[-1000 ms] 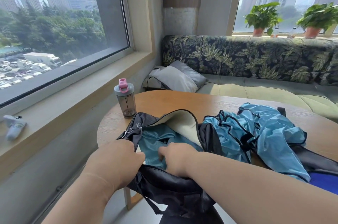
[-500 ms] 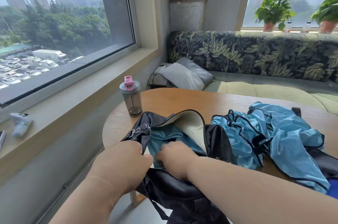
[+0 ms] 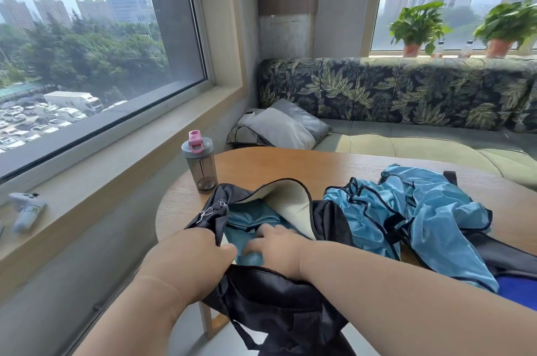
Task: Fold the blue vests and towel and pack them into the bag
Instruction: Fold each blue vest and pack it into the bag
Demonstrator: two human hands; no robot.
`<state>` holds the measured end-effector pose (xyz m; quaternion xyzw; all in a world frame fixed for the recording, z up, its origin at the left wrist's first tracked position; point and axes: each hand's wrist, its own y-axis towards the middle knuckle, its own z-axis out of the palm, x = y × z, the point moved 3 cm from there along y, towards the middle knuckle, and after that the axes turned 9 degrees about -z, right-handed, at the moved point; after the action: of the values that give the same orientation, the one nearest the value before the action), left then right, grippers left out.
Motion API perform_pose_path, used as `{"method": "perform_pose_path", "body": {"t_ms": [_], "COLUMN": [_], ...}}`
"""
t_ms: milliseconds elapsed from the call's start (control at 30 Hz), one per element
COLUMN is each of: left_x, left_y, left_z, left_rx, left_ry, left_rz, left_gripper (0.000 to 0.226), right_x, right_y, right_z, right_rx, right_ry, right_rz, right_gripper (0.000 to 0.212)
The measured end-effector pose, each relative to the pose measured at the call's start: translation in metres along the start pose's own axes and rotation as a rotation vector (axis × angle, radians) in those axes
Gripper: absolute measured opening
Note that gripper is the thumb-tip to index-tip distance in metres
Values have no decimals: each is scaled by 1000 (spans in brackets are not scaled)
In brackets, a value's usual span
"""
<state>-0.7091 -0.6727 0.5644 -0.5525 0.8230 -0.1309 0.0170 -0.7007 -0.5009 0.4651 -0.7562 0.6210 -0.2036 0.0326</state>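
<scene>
Right hand fingers now spread flat on teal towel inside bag

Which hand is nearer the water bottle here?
Left. The left hand grips the bag's edge below the water bottle; the right hand presses teal fabric inside, farther right.

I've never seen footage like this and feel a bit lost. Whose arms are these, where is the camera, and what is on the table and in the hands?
No machine here: a person wears a camera on the head, so you look down along their arms. The left hand grips the edge of a black bag, holding it open at the near edge of the wooden table. The right hand presses flat on a folded blue cloth inside the bag. Right of the bag lies a heap of unfolded blue vests. A water bottle with a pink cap stands behind the bag.
</scene>
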Motion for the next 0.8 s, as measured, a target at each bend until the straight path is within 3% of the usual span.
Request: {"method": "perform_pose_path", "body": {"t_ms": [67, 100, 200, 333, 400, 533, 667, 800], "left_x": [0, 0, -2, -10, -21, -45, -81, -130], "left_y": [0, 0, -4, -11, -13, -17, -24, -31], "left_z": [2, 3, -3, -18, -24, -30, -36, -37], "left_rx": [-3, 2, -25, -127, -178, -281, -340, -308], "left_ry": [18, -5, -122, -261, -277, -357, -396, -409], "left_rz": [12, 7, -51, -139, -132, -116, -37, 70], "left_gripper": [16, 15, 14, 29, 30, 30, 32, 31], "right_x": [1, 1, 0, -10, -12, -22, -65, -120], "right_y": [-4, -6, -19, -50, -72, -122, -165, -206], "right_z": [7, 6, -10, -31, -41, -38, -16, 16], "right_rx": [193, 195, -52, -424, -544, -684, -892, -838], "right_ry": [-140, -138, 26, 470, 512, 410, 455, 534], "right_rz": [25, 41, 70, 115, 94, 63, 222, 468], "right_gripper": [56, 56, 47, 24, 20, 35, 37, 29]}}
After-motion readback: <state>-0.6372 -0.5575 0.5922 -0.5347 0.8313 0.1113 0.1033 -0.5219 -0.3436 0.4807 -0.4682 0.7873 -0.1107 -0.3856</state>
